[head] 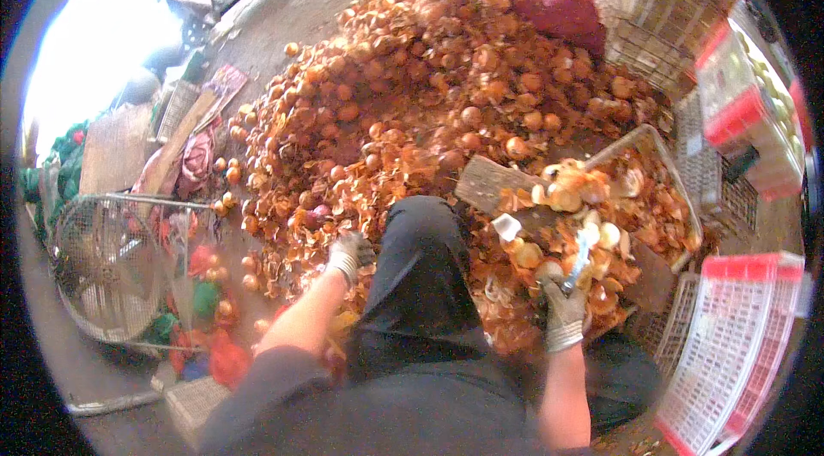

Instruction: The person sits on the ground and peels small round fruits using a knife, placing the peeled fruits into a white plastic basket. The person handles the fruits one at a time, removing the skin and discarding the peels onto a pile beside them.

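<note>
My left hand (351, 254), in a work glove with a pale ribbed cuff, is low over the near edge of a large heap of brown onions and loose skins (412, 102); whether its fingers hold anything is blurred. Gloved too, my right hand (561, 292) grips a knife (582, 253) with a light-blue part, pointing away from me. Around the knife lie onion pieces and peeled onions (528, 255) on skins. A wooden board (496, 184) lies just beyond them, and a small white piece (507, 227) rests near its lower edge.
A tray of skins (692, 224) stands to the right, with red-and-white plastic crates (727, 346) beyond. A round fan with a wire guard (106, 269) stands at left, near net bags (225, 356) and scattered onions. A red sack (570, 12) lies behind the heap.
</note>
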Action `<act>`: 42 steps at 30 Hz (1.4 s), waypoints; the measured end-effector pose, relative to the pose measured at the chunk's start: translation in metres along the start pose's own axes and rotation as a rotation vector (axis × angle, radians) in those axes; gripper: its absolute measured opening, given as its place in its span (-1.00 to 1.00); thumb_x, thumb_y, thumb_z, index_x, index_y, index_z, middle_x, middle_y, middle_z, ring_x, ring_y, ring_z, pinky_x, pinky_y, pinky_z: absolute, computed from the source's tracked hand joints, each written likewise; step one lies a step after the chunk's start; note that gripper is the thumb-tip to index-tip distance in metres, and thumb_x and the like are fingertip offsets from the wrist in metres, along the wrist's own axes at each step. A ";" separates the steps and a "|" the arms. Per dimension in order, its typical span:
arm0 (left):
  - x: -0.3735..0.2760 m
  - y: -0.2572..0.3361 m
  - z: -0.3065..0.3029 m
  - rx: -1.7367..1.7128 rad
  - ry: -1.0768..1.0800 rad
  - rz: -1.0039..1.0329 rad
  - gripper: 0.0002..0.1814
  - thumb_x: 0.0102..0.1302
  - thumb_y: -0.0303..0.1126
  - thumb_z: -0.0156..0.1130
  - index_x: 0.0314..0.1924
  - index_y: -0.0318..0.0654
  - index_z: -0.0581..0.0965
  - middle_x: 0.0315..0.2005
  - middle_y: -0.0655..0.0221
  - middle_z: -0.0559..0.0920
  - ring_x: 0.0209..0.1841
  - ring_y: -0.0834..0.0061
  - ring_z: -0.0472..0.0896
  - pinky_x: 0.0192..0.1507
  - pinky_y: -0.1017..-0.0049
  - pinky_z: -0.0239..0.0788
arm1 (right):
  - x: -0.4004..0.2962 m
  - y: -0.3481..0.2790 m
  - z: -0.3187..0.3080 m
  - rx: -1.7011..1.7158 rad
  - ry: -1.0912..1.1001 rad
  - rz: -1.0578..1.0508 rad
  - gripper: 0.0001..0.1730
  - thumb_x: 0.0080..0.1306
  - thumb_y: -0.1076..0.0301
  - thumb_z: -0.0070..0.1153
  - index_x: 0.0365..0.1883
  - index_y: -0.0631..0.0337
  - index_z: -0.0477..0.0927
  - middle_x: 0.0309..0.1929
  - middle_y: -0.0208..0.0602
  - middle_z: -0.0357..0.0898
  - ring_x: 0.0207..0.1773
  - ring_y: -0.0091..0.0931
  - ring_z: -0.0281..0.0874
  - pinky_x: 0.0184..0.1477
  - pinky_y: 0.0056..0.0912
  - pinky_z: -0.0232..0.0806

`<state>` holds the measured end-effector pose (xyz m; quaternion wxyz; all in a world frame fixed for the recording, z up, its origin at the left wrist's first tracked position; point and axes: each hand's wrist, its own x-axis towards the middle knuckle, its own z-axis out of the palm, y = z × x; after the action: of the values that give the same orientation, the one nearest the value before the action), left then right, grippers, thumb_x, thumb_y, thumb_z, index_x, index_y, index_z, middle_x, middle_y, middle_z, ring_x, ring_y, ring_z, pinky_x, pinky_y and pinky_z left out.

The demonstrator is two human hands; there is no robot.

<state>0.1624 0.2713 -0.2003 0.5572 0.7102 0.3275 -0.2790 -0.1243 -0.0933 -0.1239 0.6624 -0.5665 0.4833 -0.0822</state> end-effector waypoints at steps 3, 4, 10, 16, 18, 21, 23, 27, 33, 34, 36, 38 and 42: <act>0.043 -0.090 -0.014 0.221 -0.055 0.023 -0.74 0.32 -0.31 0.21 -0.06 -0.29 0.60 -0.39 0.26 0.66 -0.43 0.40 0.60 -0.36 0.35 0.47 | 0.006 -0.024 0.019 0.092 -0.060 0.008 -0.87 0.24 0.37 0.21 -0.28 0.22 0.63 -0.54 -0.55 0.40 -0.55 -0.65 0.31 -0.50 -0.57 0.20; 0.023 -0.065 0.018 0.357 -0.091 0.119 -0.74 0.30 -0.32 0.25 -0.08 -0.31 0.61 -0.37 0.27 0.68 -0.40 0.42 0.61 -0.31 0.38 0.48 | 0.007 -0.032 0.018 0.162 -0.012 0.043 -0.87 0.24 0.39 0.19 -0.26 0.21 0.60 -0.55 -0.55 0.39 -0.56 -0.66 0.29 -0.51 -0.59 0.19; 0.057 0.053 0.119 0.870 -0.238 0.565 -0.58 0.26 -0.12 0.27 0.00 -0.25 0.60 -0.13 0.06 0.67 -0.05 0.15 0.64 0.05 0.32 0.43 | 0.052 -0.044 0.035 0.095 -0.018 0.080 -0.78 0.28 0.34 0.14 -0.17 0.27 0.55 -0.53 -0.52 0.42 -0.53 -0.68 0.32 -0.50 -0.64 0.18; 0.115 0.076 0.171 0.990 -0.477 0.742 -0.71 0.22 -0.26 0.26 -0.09 -0.20 0.60 -0.14 0.09 0.64 -0.04 0.04 0.58 0.03 0.20 0.41 | 0.083 -0.052 0.074 0.097 0.039 0.170 -0.79 0.26 0.41 0.16 -0.18 0.32 0.60 -0.55 -0.52 0.48 -0.59 -0.70 0.32 -0.56 -0.65 0.16; 0.129 0.072 0.179 1.014 -0.549 1.018 -0.74 0.19 -0.30 0.26 -0.12 -0.19 0.61 -0.14 0.13 0.62 -0.03 0.04 0.55 0.02 0.18 0.41 | 0.084 -0.058 0.080 0.108 0.063 0.197 -0.81 0.30 0.42 0.09 -0.16 0.33 0.56 -0.46 -0.45 0.51 -0.56 -0.70 0.32 -0.52 -0.68 0.17; 0.140 0.080 0.225 1.039 -0.417 1.219 -0.73 0.14 -0.39 0.23 -0.12 -0.17 0.61 -0.07 0.16 0.56 0.02 0.05 0.50 0.03 0.18 0.41 | 0.086 -0.054 0.072 -0.083 0.053 0.169 -0.83 0.30 0.44 0.05 -0.21 0.35 0.54 -0.41 -0.40 0.53 -0.52 -0.69 0.35 -0.48 -0.70 0.20; 0.157 0.079 0.254 1.032 -0.128 1.052 -0.71 0.15 -0.43 0.17 -0.09 -0.17 0.61 0.05 0.11 0.52 0.06 -0.01 0.47 0.07 0.17 0.42 | 0.087 -0.062 0.078 0.019 0.100 0.299 -0.87 0.28 0.48 0.04 -0.23 0.33 0.54 -0.37 -0.34 0.54 -0.47 -0.63 0.42 -0.43 -0.65 0.27; 0.207 0.075 0.298 1.417 -0.196 0.821 -0.70 0.29 -0.30 0.04 -0.05 -0.19 0.59 -0.02 0.07 0.58 0.03 0.01 0.55 0.01 0.16 0.46 | 0.092 -0.054 0.076 -0.157 0.086 0.192 -0.87 0.25 0.48 0.03 -0.25 0.33 0.53 -0.37 -0.32 0.54 -0.42 -0.58 0.45 -0.37 -0.58 0.30; 0.202 0.134 0.304 1.134 -0.680 0.458 -0.42 0.22 -0.06 0.27 0.15 -0.23 0.47 0.01 0.13 0.63 0.05 0.21 0.61 0.03 0.26 0.45 | 0.093 -0.070 0.091 -0.062 0.194 0.235 -0.86 0.23 0.50 0.00 -0.29 0.37 0.54 -0.44 -0.39 0.52 -0.49 -0.66 0.36 -0.44 -0.63 0.22; 0.208 0.124 0.294 0.683 -0.705 0.320 -0.39 0.20 -0.08 0.32 0.16 -0.26 0.45 0.00 0.19 0.63 0.02 0.26 0.61 0.03 0.29 0.45 | 0.093 -0.069 0.091 -0.041 0.174 0.245 -0.86 0.24 0.50 0.00 -0.28 0.36 0.55 -0.45 -0.40 0.51 -0.52 -0.68 0.34 -0.46 -0.64 0.20; 0.196 0.114 0.282 -0.073 -0.759 0.044 -0.39 0.27 -0.05 0.29 0.18 -0.29 0.42 -0.01 0.33 0.60 -0.02 0.38 0.60 0.05 0.34 0.45 | 0.090 -0.063 0.087 0.007 0.160 0.270 -0.85 0.25 0.48 0.00 -0.26 0.35 0.56 -0.48 -0.42 0.50 -0.58 -0.70 0.29 -0.51 -0.65 0.15; 0.177 0.113 0.264 -0.450 -0.997 -0.149 -0.48 0.35 -0.06 0.20 0.16 -0.24 0.43 -0.05 0.29 0.61 -0.05 0.40 0.61 0.03 0.37 0.45 | 0.089 -0.061 0.089 0.007 0.176 0.250 -0.84 0.26 0.47 0.02 -0.25 0.34 0.56 -0.51 -0.45 0.48 -0.62 -0.72 0.24 -0.55 -0.66 0.10; 0.137 0.117 0.240 -0.450 -1.074 -0.010 -0.44 0.34 0.10 0.14 0.12 -0.20 0.47 -0.08 0.24 0.64 -0.09 0.29 0.64 0.02 0.28 0.51 | 0.087 -0.049 0.084 0.094 0.101 0.186 -0.84 0.30 0.42 0.08 -0.20 0.29 0.57 -0.57 -0.52 0.44 -0.65 -0.73 0.21 -0.61 -0.66 0.05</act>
<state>0.3314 0.0389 -0.2870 0.7810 0.3318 0.0538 -0.5264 0.0036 -0.1107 -0.1399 0.6679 -0.4827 0.5620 -0.0714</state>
